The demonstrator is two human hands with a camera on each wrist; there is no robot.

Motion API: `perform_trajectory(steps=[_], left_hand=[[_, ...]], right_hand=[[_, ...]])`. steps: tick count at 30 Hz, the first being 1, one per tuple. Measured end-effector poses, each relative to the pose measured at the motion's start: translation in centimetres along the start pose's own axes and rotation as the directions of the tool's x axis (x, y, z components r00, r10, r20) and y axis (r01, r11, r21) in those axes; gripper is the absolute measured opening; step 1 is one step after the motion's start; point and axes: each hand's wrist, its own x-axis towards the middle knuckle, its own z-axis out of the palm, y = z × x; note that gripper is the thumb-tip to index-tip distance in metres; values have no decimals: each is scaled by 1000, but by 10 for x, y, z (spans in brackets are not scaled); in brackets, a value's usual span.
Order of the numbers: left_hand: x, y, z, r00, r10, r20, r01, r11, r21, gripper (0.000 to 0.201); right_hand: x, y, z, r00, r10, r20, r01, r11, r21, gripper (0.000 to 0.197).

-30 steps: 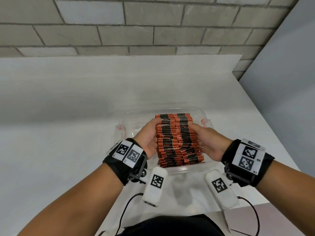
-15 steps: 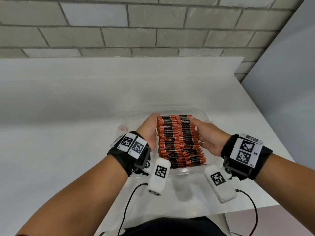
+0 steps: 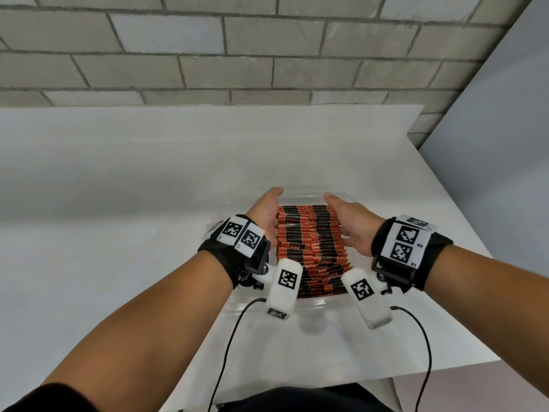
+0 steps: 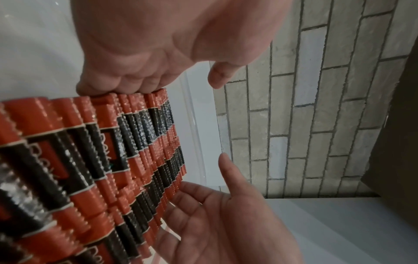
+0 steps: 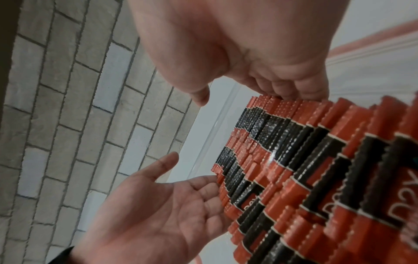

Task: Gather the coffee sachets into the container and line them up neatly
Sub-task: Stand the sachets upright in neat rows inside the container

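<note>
The left hand (image 3: 265, 217) sits just above the centre of the head view, its fingers (image 4: 117, 84) laid nearly straight against the left ends of the coffee sachets (image 3: 310, 248), pressing rather than gripping, with the thumb lifted clear. The right hand (image 3: 352, 226) mirrors it on the other side, relaxed and flat, its fingers (image 5: 287, 87) touching the right ends of the stack (thumb also raised and free). Between the two palms the red-and-black sachets stand packed on edge in two side-by-side columns, a little ragged toward the lower end. They fill the clear plastic container (image 3: 237, 205), whose transparent far rim shows beyond the fingertips. The container rests on a white table (image 3: 118, 188), near its lower right part, and a grey brick wall (image 3: 237, 55) crosses the top of the frame.
</note>
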Motion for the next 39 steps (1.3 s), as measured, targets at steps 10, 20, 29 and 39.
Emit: perform_trajectory(steps=[10, 20, 29, 39], left_hand=[[10, -6, -4, 1000, -2, 7, 2, 1000, -29, 58], [15, -5, -4, 1000, -17, -5, 17, 1000, 2, 48], [14, -8, -3, 999, -7, -32, 6, 1000, -30, 43], [13, -8, -3, 999, -30, -15, 29, 999, -34, 50]], right_hand=[[-3, -2, 4, 1000, -13, 0, 13, 1000, 20, 42], [-4, -1, 5, 1000, -24, -15, 24, 1000, 15, 47], [-5, -2, 10, 1000, -18, -9, 18, 1000, 11, 53], [-8, -4, 10, 1000, -11, -22, 11, 1000, 16, 48]])
